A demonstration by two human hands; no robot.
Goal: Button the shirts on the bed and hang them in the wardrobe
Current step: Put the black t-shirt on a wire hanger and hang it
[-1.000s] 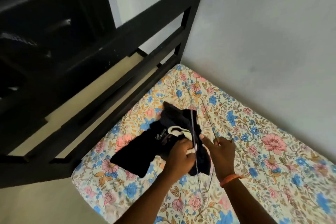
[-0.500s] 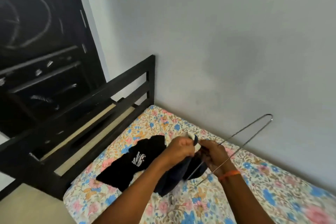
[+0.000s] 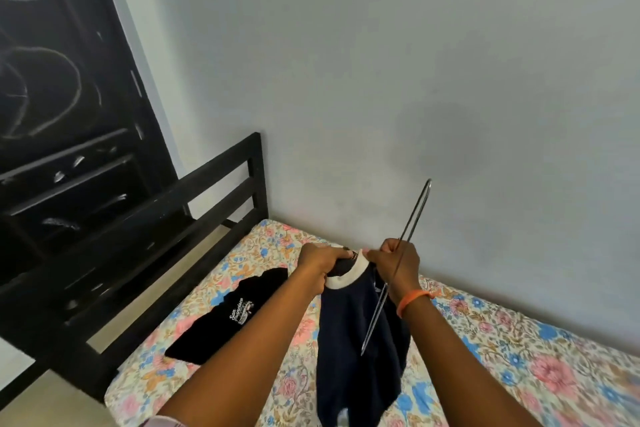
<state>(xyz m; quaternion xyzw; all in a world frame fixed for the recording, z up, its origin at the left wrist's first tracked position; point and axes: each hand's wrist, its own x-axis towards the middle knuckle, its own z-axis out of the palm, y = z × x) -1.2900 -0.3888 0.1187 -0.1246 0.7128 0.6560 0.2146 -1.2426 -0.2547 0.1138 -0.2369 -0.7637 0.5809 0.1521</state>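
Both hands are closed: the collar of a navy shirt (image 3: 360, 350) is gripped by the left hand (image 3: 320, 262), collar and wire hanger (image 3: 398, 263) by the right hand (image 3: 398, 265).

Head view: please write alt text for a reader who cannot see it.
Two hands hold a navy shirt up by its white collar over a floral bed; the right hand also grips a wire hanger. A black shirt lies on the bed, left of the left hand.
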